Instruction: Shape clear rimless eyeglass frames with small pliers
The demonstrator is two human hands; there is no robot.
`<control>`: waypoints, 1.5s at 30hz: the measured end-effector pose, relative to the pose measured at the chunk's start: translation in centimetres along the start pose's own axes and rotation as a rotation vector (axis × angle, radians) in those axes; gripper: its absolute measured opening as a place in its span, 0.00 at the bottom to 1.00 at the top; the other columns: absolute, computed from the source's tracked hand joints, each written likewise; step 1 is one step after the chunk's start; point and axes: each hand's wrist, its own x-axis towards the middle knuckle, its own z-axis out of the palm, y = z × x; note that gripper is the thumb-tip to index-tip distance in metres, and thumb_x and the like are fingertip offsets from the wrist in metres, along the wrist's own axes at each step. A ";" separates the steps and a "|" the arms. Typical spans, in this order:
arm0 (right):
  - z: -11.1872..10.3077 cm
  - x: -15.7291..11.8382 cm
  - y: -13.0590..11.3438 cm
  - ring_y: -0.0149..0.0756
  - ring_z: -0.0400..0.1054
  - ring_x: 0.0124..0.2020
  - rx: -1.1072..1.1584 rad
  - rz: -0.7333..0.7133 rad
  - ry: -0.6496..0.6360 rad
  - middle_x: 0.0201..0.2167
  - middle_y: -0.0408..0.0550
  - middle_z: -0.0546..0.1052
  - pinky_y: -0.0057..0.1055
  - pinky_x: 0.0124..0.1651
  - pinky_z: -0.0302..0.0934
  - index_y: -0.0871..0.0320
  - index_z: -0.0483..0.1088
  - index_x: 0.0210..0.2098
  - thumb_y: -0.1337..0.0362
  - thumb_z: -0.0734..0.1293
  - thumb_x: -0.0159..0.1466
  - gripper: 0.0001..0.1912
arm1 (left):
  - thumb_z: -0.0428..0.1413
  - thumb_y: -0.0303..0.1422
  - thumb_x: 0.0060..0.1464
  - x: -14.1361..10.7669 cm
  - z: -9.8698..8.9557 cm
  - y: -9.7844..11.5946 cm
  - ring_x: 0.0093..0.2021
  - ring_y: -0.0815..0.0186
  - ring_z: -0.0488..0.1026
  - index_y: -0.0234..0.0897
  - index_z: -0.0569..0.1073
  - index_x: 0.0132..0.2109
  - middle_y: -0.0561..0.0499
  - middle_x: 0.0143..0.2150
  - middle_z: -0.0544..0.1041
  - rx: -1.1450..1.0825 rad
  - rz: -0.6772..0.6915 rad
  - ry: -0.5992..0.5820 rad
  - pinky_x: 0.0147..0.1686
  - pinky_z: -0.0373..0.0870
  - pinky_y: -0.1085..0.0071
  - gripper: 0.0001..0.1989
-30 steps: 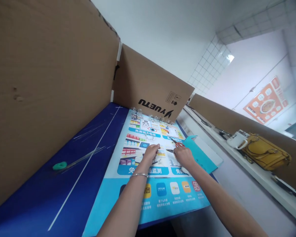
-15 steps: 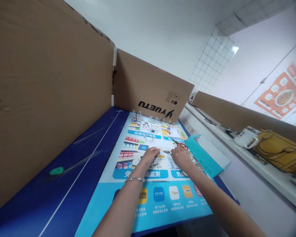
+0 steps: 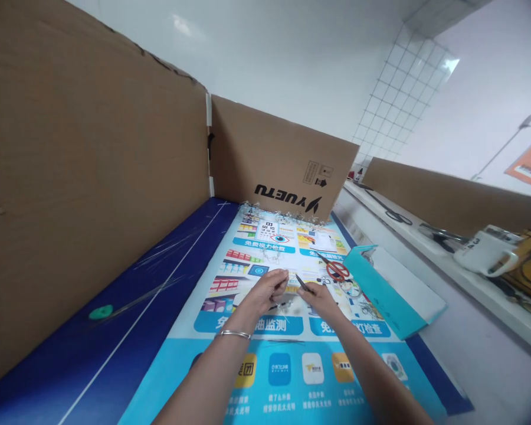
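The scissors (image 3: 337, 271) lie on the poster (image 3: 287, 348), left of the mug (image 3: 483, 252).

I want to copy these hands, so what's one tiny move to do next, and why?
Perhaps ease the slim, dark, pointed tool in the bare right hand a little toward the bare left hand. Its tip is near the left fingertips, with a small gap between, and those fingertips are pinched together. Whatever they hold is too small to tell.
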 end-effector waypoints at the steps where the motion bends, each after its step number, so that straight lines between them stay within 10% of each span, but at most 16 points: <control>1: 0.0 -0.1 0.2 0.26 0.57 0.23 0.031 -0.004 0.000 0.22 0.40 0.64 0.22 0.24 0.48 0.60 0.66 0.30 0.51 0.55 0.60 0.19 | 0.54 0.40 0.48 0.1 0.1 -0.1 0.14 0.81 0.43 0.34 0.61 0.26 0.61 0.16 0.53 0.011 -0.009 0.001 0.13 0.39 0.81 0.14; 20: -0.4 -1.0 3.9 0.29 0.61 0.25 -0.085 0.015 0.197 0.21 0.41 0.68 0.23 0.26 0.49 0.58 0.66 0.26 0.54 0.56 0.59 0.16 | 0.51 0.42 0.49 0.7 1.7 -1.4 0.14 0.81 0.52 0.33 0.67 0.31 0.56 0.23 0.62 0.290 -0.053 0.139 0.14 0.43 0.80 0.14; 45: -0.7 -3.3 2.1 0.32 0.63 0.33 -0.431 -0.235 0.332 0.29 0.45 0.71 0.25 0.36 0.51 0.57 0.67 0.32 0.60 0.57 0.61 0.10 | 0.55 0.39 0.43 -0.9 2.4 -2.2 0.20 0.75 0.60 0.33 0.73 0.33 0.54 0.22 0.64 0.420 0.082 0.207 0.21 0.57 0.78 0.14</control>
